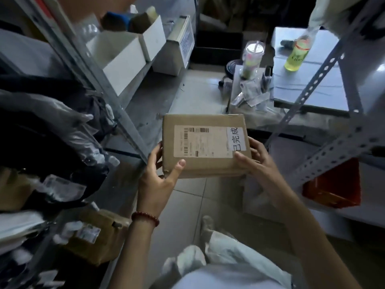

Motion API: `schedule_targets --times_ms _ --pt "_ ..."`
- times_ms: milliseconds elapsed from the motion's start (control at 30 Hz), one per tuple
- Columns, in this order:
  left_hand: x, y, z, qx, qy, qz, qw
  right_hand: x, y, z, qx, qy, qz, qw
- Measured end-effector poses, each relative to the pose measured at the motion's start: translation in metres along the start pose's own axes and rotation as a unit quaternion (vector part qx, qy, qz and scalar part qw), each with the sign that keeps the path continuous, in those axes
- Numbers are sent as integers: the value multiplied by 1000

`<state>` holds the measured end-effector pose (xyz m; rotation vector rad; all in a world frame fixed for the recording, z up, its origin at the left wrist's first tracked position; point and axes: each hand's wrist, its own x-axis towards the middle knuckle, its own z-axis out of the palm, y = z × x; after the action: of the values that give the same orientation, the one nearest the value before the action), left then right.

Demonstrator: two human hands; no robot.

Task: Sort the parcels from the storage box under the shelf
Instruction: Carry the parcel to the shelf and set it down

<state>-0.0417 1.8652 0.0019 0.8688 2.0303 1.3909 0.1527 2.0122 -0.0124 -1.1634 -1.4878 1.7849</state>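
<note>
Small print on the parcel label is unreadable.

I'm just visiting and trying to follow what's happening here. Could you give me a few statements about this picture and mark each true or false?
1. Both hands (left, right) hold one box. True.
2. The box lies open. False: it is shut, with a label on top.
3. The left wrist wears a bead bracelet. True.
4. The bottle holds red liquid. False: it is yellow-green.
5. The box rests on the floor. False: it is held above it.
</note>
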Motion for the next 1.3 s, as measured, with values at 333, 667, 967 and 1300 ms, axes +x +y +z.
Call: schedule_targets --times_ms 333,667,967,1300 --pt "170 31 28 -9 8 14 1000 166 -52 -4 9 5 -12 1000" --pt "383 42 28 8 -65 49 997 324 -102 25 13 73 -26 997" --pt "539 63 62 17 -140 49 989 447 -138 19 28 131 -17 991" --pt "729 102 126 42 -114 51 991 648 -192 -13 62 116 -39 990"
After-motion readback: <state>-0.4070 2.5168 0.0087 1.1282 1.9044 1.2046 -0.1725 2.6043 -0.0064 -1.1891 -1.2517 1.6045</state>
